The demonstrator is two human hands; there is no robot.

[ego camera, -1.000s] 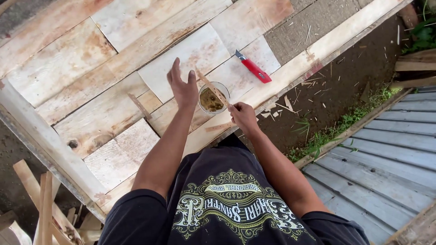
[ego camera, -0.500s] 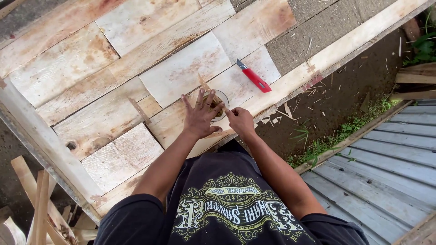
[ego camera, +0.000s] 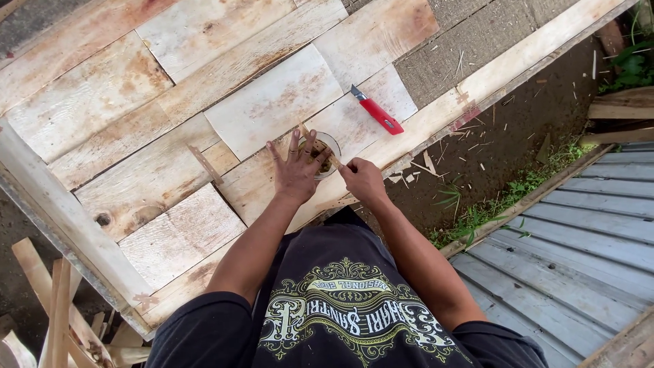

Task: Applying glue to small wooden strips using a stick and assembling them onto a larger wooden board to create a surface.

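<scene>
Person: black printed shirt [ego camera: 347,320] at the near edge of the view, both bare forearms reaching forward onto the wooden surface.

Right hand [ego camera: 363,181]: fingers drawn together, pinching a thin wooden stick [ego camera: 332,159] that slants from the hand into the cup; the hand sits at the near edge of the plank worktop, just right of the cup.

Left hand [ego camera: 297,170]: fingers spread, palm down, laid over the near-left side of the cup – fingertips touching its rim.

Cup: a small clear round cup [ego camera: 330,151] with a brownish mass inside, standing on a pale board near the worktop's near edge, partly hidden under the left hand. What the mass is, I cannot tell.

Worktop: a panel of rough pale planks [ego camera: 136,177] with reddish-brown stains, set at an angle, with a long framing batten [ego camera: 61,211] along its left edge.

Knife: a red-handled utility knife [ego camera: 377,112], blade out, lying on a pale board beyond the cup and to its right – well apart from both hands.

Ground: wood shavings [ego camera: 415,170] scattered on the dirt past the worktop's right edge, with grass [ego camera: 470,218] beside it.

Right side: grey corrugated metal sheeting [ego camera: 579,232].

Lower left corner: loose wooden offcuts [ego camera: 54,307] piled below the panel.
</scene>
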